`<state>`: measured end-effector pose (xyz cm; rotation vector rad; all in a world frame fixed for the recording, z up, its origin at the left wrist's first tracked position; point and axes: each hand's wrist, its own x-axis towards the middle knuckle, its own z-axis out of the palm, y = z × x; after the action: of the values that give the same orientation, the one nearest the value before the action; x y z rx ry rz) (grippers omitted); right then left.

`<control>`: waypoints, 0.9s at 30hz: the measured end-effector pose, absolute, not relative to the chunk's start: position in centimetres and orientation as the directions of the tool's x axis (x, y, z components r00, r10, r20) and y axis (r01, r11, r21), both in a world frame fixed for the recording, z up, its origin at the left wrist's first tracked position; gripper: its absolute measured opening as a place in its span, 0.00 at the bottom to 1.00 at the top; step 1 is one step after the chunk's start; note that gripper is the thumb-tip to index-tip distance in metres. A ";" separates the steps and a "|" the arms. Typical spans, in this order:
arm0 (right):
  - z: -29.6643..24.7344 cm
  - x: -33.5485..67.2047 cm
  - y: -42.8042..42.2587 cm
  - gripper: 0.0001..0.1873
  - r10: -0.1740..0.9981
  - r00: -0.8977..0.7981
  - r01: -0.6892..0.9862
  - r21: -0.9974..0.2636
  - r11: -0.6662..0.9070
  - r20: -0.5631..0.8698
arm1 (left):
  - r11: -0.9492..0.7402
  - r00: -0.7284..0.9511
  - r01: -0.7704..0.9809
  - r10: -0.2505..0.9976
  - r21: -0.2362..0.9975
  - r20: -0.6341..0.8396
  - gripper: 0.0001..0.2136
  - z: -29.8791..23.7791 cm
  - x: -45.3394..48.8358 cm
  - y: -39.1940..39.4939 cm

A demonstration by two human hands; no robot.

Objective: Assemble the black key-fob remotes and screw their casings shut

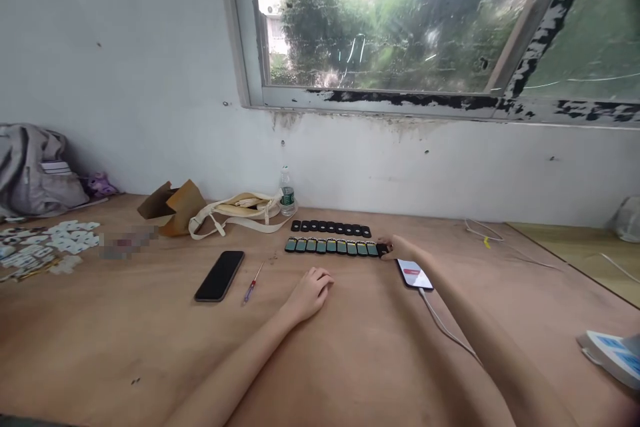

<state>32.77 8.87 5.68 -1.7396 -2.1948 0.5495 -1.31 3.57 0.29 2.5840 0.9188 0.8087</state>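
Observation:
My right hand [395, 247] is closed on a small black casing [383, 250] at the right end of a row. Along that row sit several small black casings with greenish panels [327, 246], side by side. Behind it runs a second row of small black covers [331, 227], each with a pale round spot. My left hand [311, 292] rests on the table in front of the rows, fingers loosely bent and apart from the thumb, with nothing visible in it. Just below my right hand lies a phone with a lit screen [414, 273] and a white cable attached.
Left of my left hand lie a screwdriver [253, 284] and a dark phone [220, 276]. A water bottle [287, 192], a cream bag [245, 207] and an open paper bag [175, 207] stand by the wall. Many white pieces [75, 237] cover the far left; a white device [613, 353] sits right.

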 end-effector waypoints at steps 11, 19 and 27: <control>5.4 29.8 4.5 0.15 0.978 -0.202 0.926 -0.316 0.207 0.050 | -0.782 0.660 0.476 0.620 0.404 0.423 0.12 0.2 -1.4 3.7; 2.5 20.9 -3.3 0.14 0.935 -0.131 0.967 -0.166 0.194 0.329 | -0.835 0.733 0.351 0.526 0.423 0.431 0.14 1.5 -1.1 1.7; 1.8 19.8 -5.3 0.07 0.920 -0.209 0.857 -0.391 0.336 0.331 | -0.749 0.692 0.349 0.611 0.563 0.385 0.17 1.1 0.2 0.3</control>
<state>19.79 -5.29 1.81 -1.5538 -2.1014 0.1648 0.17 0.33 1.14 2.4502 0.7415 0.7861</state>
